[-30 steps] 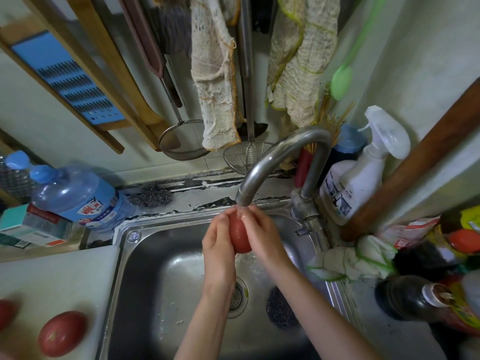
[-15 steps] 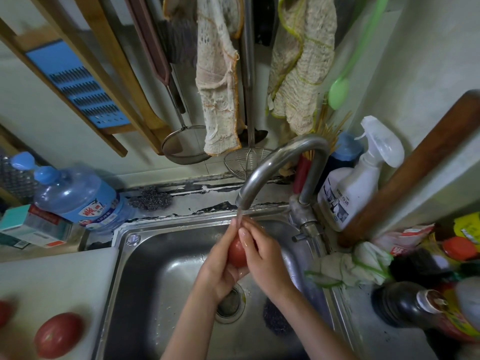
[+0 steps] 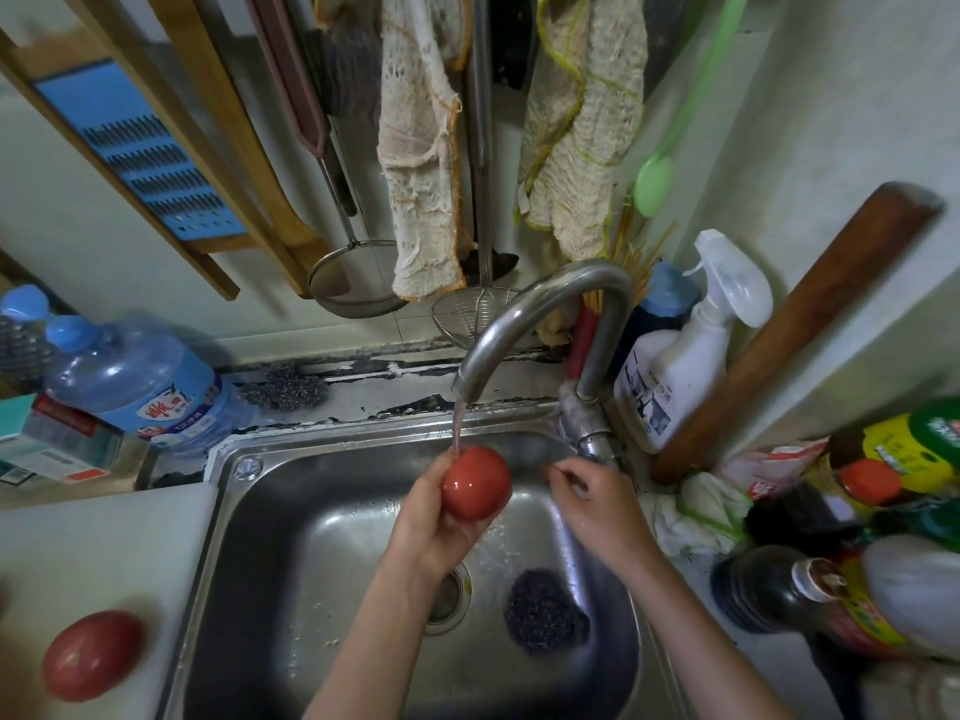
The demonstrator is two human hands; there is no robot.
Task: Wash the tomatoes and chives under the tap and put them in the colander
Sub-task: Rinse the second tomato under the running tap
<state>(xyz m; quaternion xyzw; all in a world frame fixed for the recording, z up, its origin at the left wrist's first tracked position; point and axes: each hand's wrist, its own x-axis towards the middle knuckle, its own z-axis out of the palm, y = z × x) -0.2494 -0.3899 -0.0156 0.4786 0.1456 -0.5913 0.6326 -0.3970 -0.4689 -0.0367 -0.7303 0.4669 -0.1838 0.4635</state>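
While water runs, near edge first: second tomato (image 3: pixel 91 654) lies loose on white board (image 3: pixel 104 537), far left of sink (image 3: pixel 363 667), long axis slanting up to right. Left hand (image 3: pixel 431 522) nearer it by far. Mid-sink: left hand grips wet tomato (image 3: pixel 475 490) from below, roundish, no clear long axis, stem end not readable. Right hand (image 3: pixel 597 504) empty, fingers loosely curled, just beside tap base. Beyond: tap (image 3: pixel 540 309) stream lands on tomato top. Colander, chives not in view.
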